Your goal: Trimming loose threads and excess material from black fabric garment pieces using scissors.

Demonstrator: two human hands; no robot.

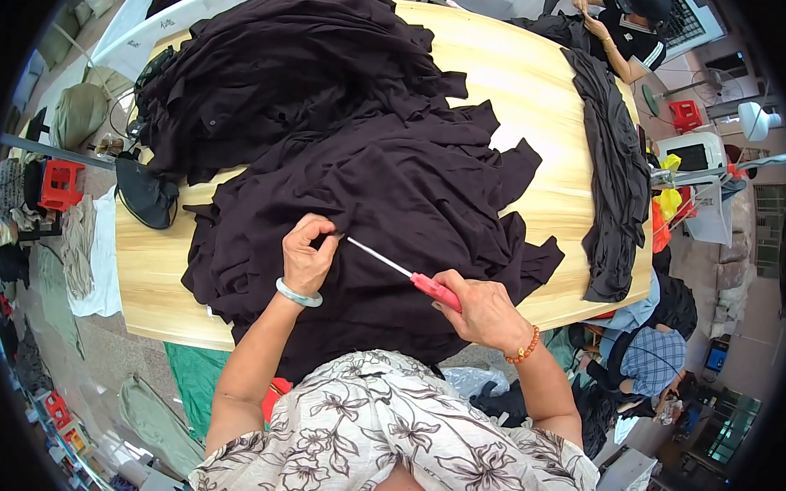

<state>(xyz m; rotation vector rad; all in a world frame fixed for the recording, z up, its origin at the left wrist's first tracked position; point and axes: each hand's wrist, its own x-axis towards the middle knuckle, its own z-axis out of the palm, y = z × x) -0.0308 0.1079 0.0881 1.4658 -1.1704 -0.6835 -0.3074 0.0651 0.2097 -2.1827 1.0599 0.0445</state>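
Left fingers (314,229): pinched on small dark piece (339,234); right fingers (451,282): closed round red-handled tool (432,290), best angled clear of garment (395,181).

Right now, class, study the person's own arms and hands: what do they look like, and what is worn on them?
Short, pale sleeves carry dark, outlined flowers. The left hand has a smooth, pale greenish bangle at the wrist; the right hand has an orange-brown beaded bracelet. Neither wears a glove.
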